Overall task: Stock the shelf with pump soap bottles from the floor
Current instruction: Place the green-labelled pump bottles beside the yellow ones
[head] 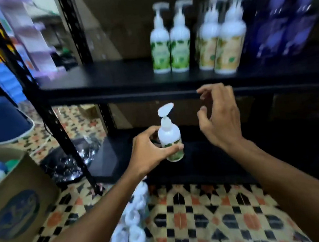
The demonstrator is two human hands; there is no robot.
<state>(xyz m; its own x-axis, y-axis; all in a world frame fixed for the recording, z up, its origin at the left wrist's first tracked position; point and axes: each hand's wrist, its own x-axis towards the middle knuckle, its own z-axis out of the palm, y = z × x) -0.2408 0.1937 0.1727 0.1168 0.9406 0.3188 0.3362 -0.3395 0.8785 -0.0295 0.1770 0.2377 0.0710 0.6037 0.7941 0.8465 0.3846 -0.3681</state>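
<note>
Left hand has fingers and thumb wrapped round the lower half of a pump soap bottle. It's held below the upper shelf board, pretty much upright, long axis vertical, spout aimed up and to the right. Right hand is loose and holding nothing, fingertips at that board's front edge. The label's mostly covered, the white bottles on the board are blurred, and the floor bottles far below it are half hidden by the left forearm.
</note>
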